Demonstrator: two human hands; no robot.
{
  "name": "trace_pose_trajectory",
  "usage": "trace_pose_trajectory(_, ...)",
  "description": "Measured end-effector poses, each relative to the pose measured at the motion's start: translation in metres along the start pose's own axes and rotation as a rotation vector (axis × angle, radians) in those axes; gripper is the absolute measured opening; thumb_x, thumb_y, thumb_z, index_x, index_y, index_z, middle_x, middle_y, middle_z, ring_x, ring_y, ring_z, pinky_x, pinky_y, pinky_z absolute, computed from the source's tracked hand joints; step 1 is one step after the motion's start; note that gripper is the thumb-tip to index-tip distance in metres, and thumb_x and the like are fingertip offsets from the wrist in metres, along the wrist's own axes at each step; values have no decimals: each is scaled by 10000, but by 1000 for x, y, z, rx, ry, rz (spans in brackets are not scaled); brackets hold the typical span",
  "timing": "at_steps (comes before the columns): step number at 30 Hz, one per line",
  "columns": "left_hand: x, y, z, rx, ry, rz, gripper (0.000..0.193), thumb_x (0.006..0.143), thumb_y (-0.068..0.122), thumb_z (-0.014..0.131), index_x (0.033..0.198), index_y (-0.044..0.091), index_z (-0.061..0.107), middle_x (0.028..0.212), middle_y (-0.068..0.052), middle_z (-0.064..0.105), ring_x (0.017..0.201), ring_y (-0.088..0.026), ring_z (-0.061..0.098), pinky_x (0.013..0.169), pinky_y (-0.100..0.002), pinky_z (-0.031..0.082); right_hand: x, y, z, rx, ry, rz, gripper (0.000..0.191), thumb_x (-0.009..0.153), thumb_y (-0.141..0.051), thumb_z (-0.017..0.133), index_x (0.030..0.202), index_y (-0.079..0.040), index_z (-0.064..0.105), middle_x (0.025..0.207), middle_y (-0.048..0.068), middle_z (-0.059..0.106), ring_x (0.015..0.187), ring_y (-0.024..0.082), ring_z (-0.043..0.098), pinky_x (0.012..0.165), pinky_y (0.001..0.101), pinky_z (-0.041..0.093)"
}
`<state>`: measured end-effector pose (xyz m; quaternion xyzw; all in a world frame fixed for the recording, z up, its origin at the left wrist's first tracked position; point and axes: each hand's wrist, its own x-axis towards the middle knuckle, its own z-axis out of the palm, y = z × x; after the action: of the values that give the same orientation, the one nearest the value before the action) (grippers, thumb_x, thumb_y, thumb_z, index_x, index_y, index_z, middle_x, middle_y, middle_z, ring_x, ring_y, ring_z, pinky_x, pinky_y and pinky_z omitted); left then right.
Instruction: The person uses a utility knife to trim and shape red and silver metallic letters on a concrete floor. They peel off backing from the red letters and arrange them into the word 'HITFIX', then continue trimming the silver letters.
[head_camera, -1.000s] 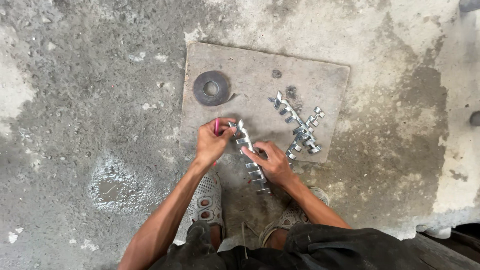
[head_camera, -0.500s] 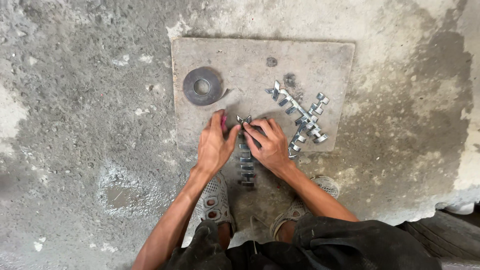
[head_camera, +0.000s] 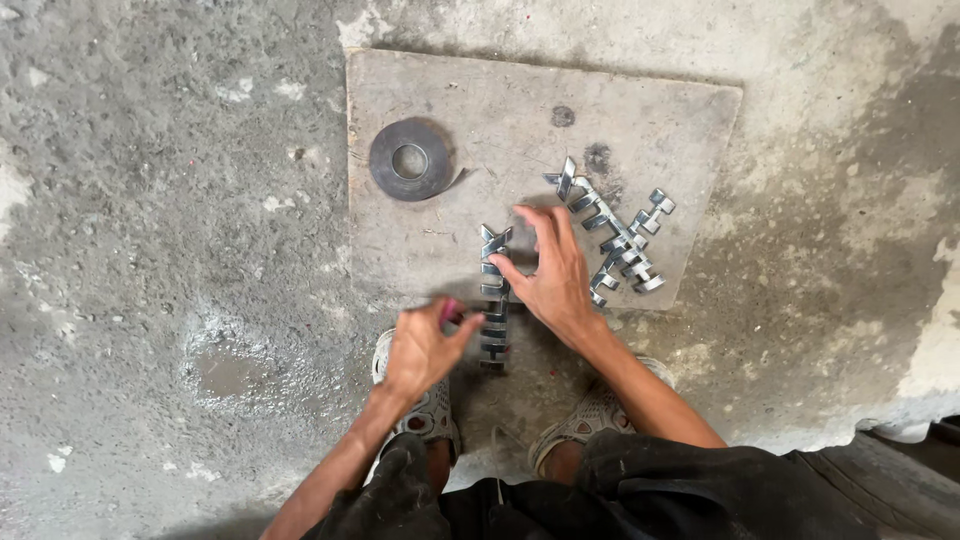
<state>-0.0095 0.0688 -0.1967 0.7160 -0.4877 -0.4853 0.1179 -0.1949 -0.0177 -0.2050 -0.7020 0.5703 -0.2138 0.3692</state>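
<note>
Squatting over a flat stone slab set on rough concrete floor. My right hand lies on the slab, fingers spread and half curled, fingertips pressing the side of a strip of shiny metal pieces to keep it from sliding. The strip runs near-to-far, its near end hanging off the slab's near edge.

My left hand hovers just left of the strip's near end, fingers pinched shut on a small red thing; too blurred to tell what kind.

Right of my right hand, a second bunch of metal pieces lies slantwise on the slab. Far left on the slab sits a dark roll of tape, apart from both hands. My sandals below.
</note>
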Motion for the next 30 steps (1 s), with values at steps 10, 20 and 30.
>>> trace_pose_trajectory(10, -16, 0, 23, -187, -81, -33, 270, 852, 180, 751, 1073, 44, 678, 766, -109, 732, 555, -228, 632, 506, -398, 531, -5, -16, -13, 19, 33, -87, 499, 835, -237, 881, 1249, -73, 657, 1182, 119, 537, 874, 225, 582, 706, 353, 522)
trace_pose_trajectory(20, 44, 58, -107, 643, -302, 505, 236, 985, 10, 533, 993, 87, 756, 756, -154, 750, 599, -253, 686, 503, -410, 530, -1, -55, -85, 119, -170, -22, 317, 1026, -240, 635, 1324, -168, 716, 1192, 62, 630, 832, 132, 581, 663, 256, 534)
trace_pose_trajectory(30, 66, 144, -110, 432, 35, 821, 180, 985, 141, 598, 1100, 14, 650, 1087, -269, 650, 697, -394, 689, 587, -507, 559, 14, -102, -62, 318, -356, 176, 245, 865, -227, 799, 1084, -116, 800, 954, 22, 770, 802, 117, 685, 683, 284, 596)
